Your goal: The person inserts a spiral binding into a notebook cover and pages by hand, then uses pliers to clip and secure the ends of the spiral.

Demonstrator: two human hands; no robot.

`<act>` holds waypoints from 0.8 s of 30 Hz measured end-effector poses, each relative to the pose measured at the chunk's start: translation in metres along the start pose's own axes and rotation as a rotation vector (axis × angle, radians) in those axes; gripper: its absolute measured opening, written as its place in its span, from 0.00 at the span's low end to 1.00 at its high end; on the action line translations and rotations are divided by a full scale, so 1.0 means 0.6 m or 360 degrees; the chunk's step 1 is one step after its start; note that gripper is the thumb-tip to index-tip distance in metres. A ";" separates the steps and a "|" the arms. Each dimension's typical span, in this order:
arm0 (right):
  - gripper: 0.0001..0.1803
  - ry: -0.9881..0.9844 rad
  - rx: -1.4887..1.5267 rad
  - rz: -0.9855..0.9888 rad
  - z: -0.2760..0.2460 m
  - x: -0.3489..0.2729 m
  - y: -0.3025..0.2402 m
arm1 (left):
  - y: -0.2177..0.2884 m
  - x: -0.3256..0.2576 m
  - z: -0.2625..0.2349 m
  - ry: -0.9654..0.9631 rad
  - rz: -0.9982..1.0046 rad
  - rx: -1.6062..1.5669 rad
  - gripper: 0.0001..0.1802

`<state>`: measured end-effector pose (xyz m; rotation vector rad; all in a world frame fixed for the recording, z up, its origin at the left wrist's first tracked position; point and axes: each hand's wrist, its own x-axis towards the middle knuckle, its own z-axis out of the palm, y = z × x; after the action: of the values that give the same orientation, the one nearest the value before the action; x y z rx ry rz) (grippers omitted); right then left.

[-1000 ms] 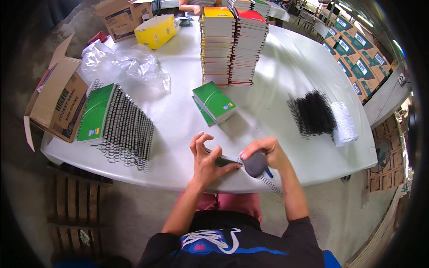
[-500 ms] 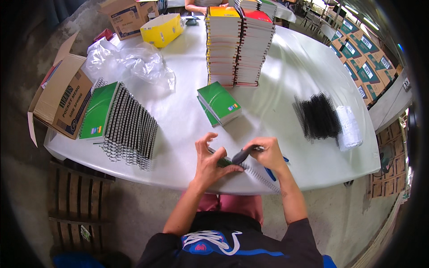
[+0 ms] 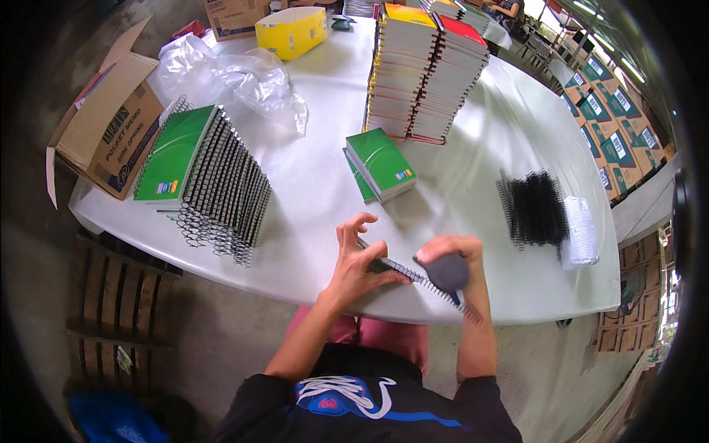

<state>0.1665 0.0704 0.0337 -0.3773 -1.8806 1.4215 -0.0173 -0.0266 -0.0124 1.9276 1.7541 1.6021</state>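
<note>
Near the table's front edge, my left hand grips a small notebook on edge, its fingers closed around it and mostly hiding it. A thin wire coil runs along the notebook's edge and sticks out to the lower right. My right hand is wrapped round a dark grey, rounded object beside the coil; its exact kind is blurred. Beyond my hands lie a few small green notebooks. To the left stands a stack of green-covered notebooks with black coils along one side.
Tall stacks of yellow- and red-covered notebooks stand at the back. A bundle of black coils lies at right beside a white roll. Back left are an open carton, clear plastic and a yellow box.
My right hand has moved right with the dark object, away from my left hand, uncovering more of the coil. My left hand keeps its grip. The whole view has shifted slightly.
</note>
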 end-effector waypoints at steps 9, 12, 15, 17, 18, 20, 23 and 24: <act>0.28 0.0603 -0.0448 0.0244 -0.036 -0.023 -0.087 | 0.022 -0.009 0.018 0.0184 -0.0232 0.0543 0.17; 0.36 0.0563 -0.0878 0.0164 0.050 -0.011 -0.096 | 0.018 -0.010 0.016 0.0205 -0.0309 0.0555 0.16; 0.37 0.0592 -0.1437 -0.0237 0.111 0.003 -0.010 | 0.034 0.000 0.016 0.0127 -0.0468 0.0432 0.14; 0.34 0.0643 -0.1590 -0.0332 0.126 -0.023 0.040 | 0.033 0.010 0.016 0.0105 -0.0552 0.0333 0.11; 0.34 0.0607 -0.1698 -0.0306 0.134 -0.041 0.049 | 0.030 0.011 0.015 0.0107 -0.0588 0.0323 0.11; 0.31 0.0567 -0.1365 0.0061 0.146 -0.093 0.029 | 0.024 0.013 0.016 0.0115 -0.0657 0.0281 0.11; 0.27 0.0612 -0.1280 0.0063 0.135 -0.098 -0.038 | 0.027 0.012 0.002 0.0117 -0.0479 0.0308 0.12; 0.25 0.0637 -0.1306 -0.0024 0.129 -0.088 -0.061 | 0.028 0.009 -0.003 0.0134 -0.0408 0.0343 0.12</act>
<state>0.1551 -0.0293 0.0383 -0.9517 -2.0240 0.4406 -0.0085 -0.0290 0.0027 1.6478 2.1846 1.4779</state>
